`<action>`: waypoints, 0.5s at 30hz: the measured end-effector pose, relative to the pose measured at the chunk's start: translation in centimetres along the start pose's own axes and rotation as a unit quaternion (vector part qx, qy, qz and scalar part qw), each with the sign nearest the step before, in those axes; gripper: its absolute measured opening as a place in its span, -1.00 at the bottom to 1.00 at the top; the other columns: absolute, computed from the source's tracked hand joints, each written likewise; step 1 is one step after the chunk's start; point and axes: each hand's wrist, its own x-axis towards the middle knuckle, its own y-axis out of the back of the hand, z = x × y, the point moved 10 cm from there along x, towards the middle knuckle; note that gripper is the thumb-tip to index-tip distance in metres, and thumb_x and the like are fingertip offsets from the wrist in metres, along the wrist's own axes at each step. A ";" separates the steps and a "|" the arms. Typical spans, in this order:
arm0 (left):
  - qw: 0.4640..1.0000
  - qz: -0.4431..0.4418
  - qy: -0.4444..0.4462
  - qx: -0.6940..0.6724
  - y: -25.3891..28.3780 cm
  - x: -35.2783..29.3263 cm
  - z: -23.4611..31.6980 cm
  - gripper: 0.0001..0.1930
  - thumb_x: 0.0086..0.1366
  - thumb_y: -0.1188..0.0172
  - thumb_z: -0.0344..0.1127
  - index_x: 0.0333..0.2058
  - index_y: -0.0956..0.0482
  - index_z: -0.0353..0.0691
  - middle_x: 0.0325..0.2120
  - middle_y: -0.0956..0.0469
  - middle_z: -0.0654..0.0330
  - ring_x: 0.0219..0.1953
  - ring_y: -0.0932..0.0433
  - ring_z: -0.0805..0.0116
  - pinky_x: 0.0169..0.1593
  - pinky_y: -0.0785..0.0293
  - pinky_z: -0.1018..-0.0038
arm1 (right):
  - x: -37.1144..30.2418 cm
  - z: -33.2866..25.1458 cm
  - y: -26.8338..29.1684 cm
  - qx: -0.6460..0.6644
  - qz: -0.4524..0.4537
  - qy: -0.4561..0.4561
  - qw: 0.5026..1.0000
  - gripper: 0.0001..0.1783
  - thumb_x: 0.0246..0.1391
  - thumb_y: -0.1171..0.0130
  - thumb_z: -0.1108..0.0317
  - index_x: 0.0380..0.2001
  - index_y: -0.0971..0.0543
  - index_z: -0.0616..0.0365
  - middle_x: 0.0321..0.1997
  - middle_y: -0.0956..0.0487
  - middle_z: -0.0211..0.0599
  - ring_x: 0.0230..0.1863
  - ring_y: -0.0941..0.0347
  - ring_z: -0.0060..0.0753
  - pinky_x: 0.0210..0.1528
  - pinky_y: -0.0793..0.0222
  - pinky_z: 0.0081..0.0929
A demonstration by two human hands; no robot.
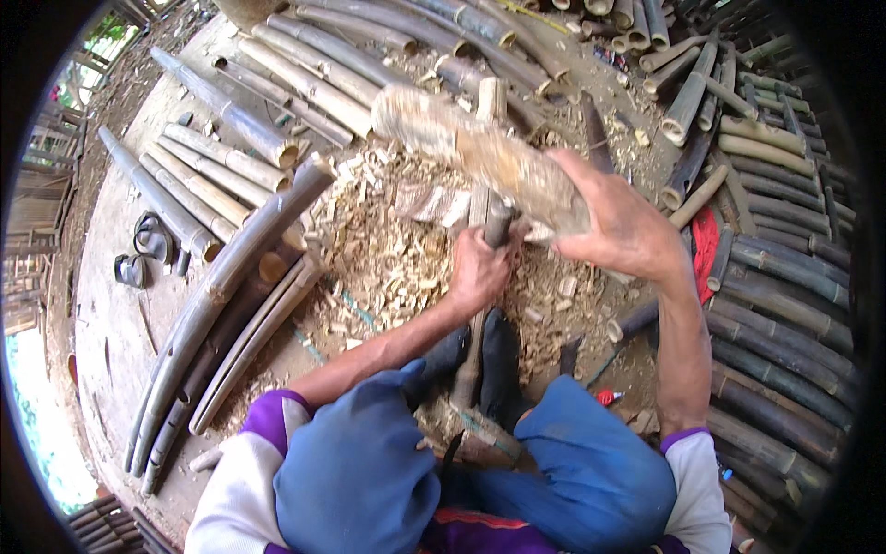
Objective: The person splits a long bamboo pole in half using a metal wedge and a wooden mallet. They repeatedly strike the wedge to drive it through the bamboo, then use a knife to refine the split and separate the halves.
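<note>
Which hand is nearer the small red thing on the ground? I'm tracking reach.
Right. The right hand grips the bamboo piece up above the red thing; the left hand is further over to its left, on a tool handle.

The thick bamboo piece point(480, 152) is smeared by motion blur, its surface unreadable. The right hand point(623, 226) covers its near end. The left hand point(480, 268) hides the grip of the tool point(498, 222), perhaps a knife; its blade shows only as a grey blur.
</note>
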 end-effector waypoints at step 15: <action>0.974 -0.188 -0.073 -0.103 2.5 -4.8 0.5 -0.67 0.42 -0.17 -0.12 -0.47 -0.55 -0.21 -0.64 -0.46 0.30 -0.58 -0.33 0.50 -0.47 -0.24 0.49 | -5.8 1.9 3.4 0.253 0.245 -0.006 0.936 0.08 -0.09 -0.50 0.22 0.39 -0.19 0.56 0.29 -0.48 0.07 0.30 -0.41 -0.25 0.42 -0.18 -0.37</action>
